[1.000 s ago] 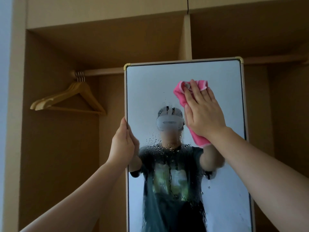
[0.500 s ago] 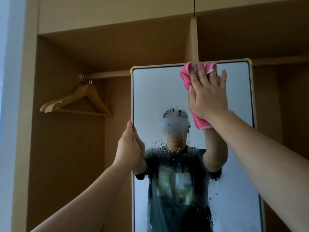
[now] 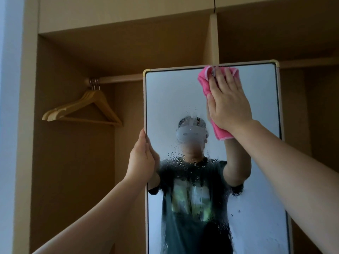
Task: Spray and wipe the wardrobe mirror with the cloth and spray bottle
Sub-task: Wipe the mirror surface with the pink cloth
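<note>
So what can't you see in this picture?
Head view:
Spray bottle: nowhere in frame.
Tall gold-framed mirror: bottom cut off by the picture's lower edge.
Pink fluffy cloth: middle hidden under the flat right hand.
Left hand: fingers tucked behind the mirror's edge.

Mirror bottom cut off by picture edge; cloth mostly hidden under right hand.

We see the right hand pressing a pink cloth flat against the mirror, the left hand gripping its frame edge.
</note>
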### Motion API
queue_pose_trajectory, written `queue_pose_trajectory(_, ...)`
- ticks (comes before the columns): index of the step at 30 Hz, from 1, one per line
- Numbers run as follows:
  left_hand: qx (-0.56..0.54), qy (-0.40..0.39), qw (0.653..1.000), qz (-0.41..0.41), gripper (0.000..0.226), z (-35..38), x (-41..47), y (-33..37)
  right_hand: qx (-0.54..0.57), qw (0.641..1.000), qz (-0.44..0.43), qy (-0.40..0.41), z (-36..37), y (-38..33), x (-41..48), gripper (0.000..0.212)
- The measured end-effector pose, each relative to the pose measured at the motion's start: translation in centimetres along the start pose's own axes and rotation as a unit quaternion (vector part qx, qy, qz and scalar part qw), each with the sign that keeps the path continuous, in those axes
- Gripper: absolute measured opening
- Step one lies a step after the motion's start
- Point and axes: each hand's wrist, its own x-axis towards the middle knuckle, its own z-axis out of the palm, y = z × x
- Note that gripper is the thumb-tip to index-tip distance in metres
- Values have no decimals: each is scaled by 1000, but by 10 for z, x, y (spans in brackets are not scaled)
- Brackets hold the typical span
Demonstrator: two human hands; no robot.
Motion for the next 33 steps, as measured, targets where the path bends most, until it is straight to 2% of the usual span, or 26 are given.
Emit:
queue_pose_trajectory(23, 0, 10, 1000, 6, 46, 0, -1, 0, 26, 999, -38, 0, 19, -65, -127, 58)
queue_pose_trajectory(33, 2, -5, 1000, -4, 47, -1, -3, 3, 41, 998, -57, 0, 17, -62, -126, 56)
